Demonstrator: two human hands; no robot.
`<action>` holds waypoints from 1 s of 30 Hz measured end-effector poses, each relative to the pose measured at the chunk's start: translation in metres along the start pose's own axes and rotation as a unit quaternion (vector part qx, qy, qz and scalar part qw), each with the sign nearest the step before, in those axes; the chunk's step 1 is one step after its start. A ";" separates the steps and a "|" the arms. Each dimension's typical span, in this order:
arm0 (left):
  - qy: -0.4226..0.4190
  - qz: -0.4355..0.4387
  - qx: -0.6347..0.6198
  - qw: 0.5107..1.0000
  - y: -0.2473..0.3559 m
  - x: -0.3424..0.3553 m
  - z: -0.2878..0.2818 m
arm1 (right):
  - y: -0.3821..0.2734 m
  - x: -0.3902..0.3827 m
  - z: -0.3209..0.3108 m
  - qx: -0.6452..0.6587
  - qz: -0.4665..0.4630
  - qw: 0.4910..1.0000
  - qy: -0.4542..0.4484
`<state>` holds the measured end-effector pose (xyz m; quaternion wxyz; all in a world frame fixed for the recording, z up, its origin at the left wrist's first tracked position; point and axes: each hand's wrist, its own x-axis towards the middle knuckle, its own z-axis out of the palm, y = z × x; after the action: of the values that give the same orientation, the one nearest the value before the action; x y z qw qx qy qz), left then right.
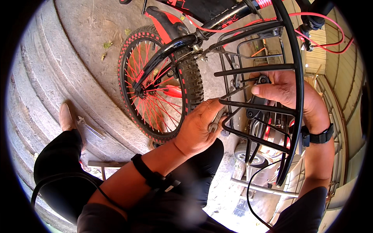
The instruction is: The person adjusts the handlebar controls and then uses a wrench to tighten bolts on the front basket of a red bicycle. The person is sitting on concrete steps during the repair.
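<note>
My left hand (200,126) is closed around an open-ended wrench (213,126), whose grey jaw sticks out past the fingers. It is beside the lower bars of a black metal bicycle rack (298,97). My right hand (285,89) reaches in from behind the rack's thick outer bar, thumb bent over the inner rods and fingers partly hidden. What it pinches cannot be made out; a black bracket (263,80) is close to its fingertips. A thin metal piece (235,93) spans the gap between both hands. The bicycle's knobby front wheel (196,83), with red spokes, stands left of the rack.
On the concrete to the left lies a loose silver wrench (91,128) near my shoe (67,116). Red cables (326,47) loop at the handlebar, upper right. A black cord (250,190) hangs below the rack. A parked vehicle's wheel (250,154) shows beyond it.
</note>
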<state>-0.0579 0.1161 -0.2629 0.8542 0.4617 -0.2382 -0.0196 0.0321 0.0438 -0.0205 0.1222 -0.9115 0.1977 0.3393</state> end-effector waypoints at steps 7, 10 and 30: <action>0.112 -0.132 -0.189 0.966 0.015 0.017 -0.015 | -0.003 -0.002 0.000 0.009 0.015 1.000 -0.007; 0.123 -0.227 -0.274 0.926 0.018 0.049 -0.031 | -0.006 -0.003 0.001 -0.007 0.021 1.000 0.000; 0.037 -0.306 -0.390 0.868 -0.010 0.107 -0.037 | 0.000 0.000 -0.003 -0.019 -0.001 1.000 -0.001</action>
<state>0.0541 0.1124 -0.2464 0.9241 0.1414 -0.0263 -0.3539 0.0335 0.0429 -0.0182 0.1058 -0.9133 0.1908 0.3441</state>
